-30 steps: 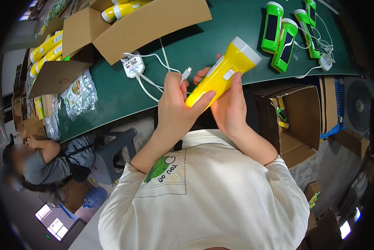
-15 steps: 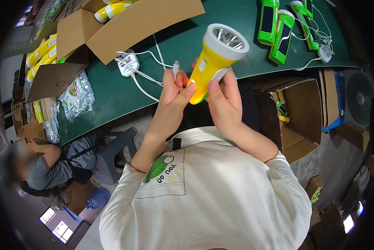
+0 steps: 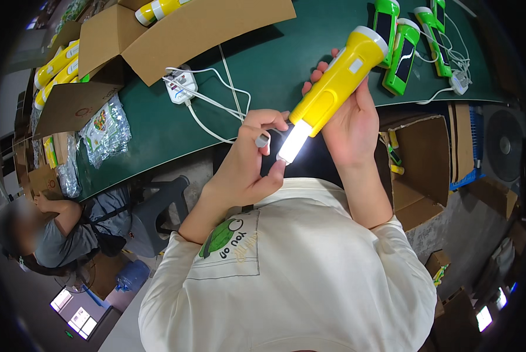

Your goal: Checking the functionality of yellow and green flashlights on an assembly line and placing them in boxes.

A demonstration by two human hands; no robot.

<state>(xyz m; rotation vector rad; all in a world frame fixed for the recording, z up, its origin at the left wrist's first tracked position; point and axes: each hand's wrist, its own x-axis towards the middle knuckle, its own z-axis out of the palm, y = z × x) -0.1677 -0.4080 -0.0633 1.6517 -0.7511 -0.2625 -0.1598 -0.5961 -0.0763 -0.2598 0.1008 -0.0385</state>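
A yellow flashlight (image 3: 338, 79) with a white head lies across my right hand (image 3: 357, 132), whose fingers wrap behind its body. The head points up and to the right. From its tail end sticks a tube (image 3: 295, 142) glowing bright white. My left hand (image 3: 245, 167) is bent beside this tube, its thumb at the tube's lower end and its forefinger near the upper end. A white charging cable, with its metal plug (image 3: 262, 140) showing, is held among the left fingers.
A power strip (image 3: 181, 87) with white cables sits on the green table (image 3: 157, 158). Several green flashlights (image 3: 401, 61) lie at the right. Open cardboard boxes (image 3: 210, 29) with yellow flashlights stand at the left; another box (image 3: 421, 170) is below the table's right side. A person (image 3: 63, 234) sits at the left.
The flashlight has turned and moved right, its head now pointing away. A lit white tube now extends from its tail. My left hand has shifted lower, with the cable plug still in it.
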